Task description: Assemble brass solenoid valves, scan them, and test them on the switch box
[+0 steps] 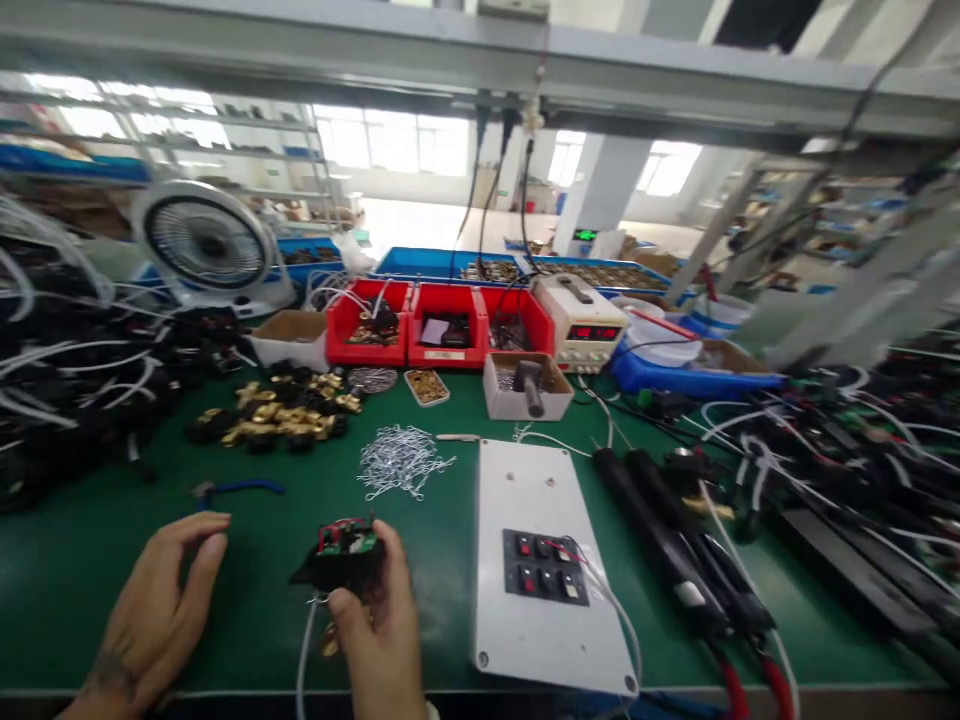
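Note:
My right hand (386,635) grips a black housing with a green circuit board (349,545) and red wires on top. A brass piece (330,640) shows beneath it, and a white cable (305,655) hangs down toward the bench edge. My left hand (161,600) is apart from it at the left, fingers stretched out and nothing seen in them. Just beyond those fingertips lie blue-handled pliers (244,487). A pile of bent metal wire pins (401,460) rests on the green mat, past the held housing.
To the right stands a white switch panel (517,630), with two black rods (667,540) beside it. Brass fittings (285,410), red bins (446,350), a power supply (577,320) and a fan (210,245) line the back. Cabled black parts (67,370) crowd the left.

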A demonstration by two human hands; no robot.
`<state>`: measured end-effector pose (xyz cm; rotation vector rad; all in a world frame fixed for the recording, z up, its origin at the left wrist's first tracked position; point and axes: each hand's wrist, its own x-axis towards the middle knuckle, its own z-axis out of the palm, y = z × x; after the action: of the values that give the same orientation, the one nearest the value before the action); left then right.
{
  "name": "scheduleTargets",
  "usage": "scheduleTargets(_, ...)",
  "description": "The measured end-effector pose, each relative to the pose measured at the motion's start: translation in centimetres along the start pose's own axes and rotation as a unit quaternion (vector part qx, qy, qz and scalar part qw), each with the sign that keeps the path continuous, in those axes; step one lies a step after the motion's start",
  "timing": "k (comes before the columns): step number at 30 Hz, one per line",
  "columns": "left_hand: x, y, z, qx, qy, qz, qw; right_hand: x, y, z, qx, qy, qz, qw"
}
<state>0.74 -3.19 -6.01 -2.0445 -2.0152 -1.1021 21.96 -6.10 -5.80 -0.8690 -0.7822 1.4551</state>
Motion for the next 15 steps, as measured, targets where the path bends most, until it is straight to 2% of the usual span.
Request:
scheduleTargets(1, -0.1, -1.1, -0.7, 0.037, -0.006, -0.058, 0.998, 0.1, 0.0, -0.2, -0.014, -0.02, 0.007, 1.0)
scheduleTargets(3, -0.2, -2.8, -2.1, 0.079, -0.002, -0.125, 0.989, 0.2, 0.2, -0.6, -0.034, -0.043, 0.01, 0.998)
scheduleTargets(5, -0.3, -3.9, -3.2, 0.098, 0.005, -0.154, 0.983, 0.2, 0.3, -0.8, -0.055, -0.053, 0.005, 0.997)
scheduleTargets(8, -0.6, -4.6, -4.1, 0.117, -0.001, -0.186, 0.976, 0.2, 0.1, -0.9, -0.093, -0.067, -0.006, 0.993)
scheduleTargets(11, -0.7, -4.2, -4.0, 0.11, -0.042, -0.177, 0.977, 0.2, -0.2, -1.1, -0.115, -0.066, -0.024, 0.991)
scheduleTargets(15, -0.3, -3.1, -3.0, 0.061, -0.129, -0.094, 0.985, -0.2, -0.4, -1.3, -0.119, -0.059, -0.038, 0.99)
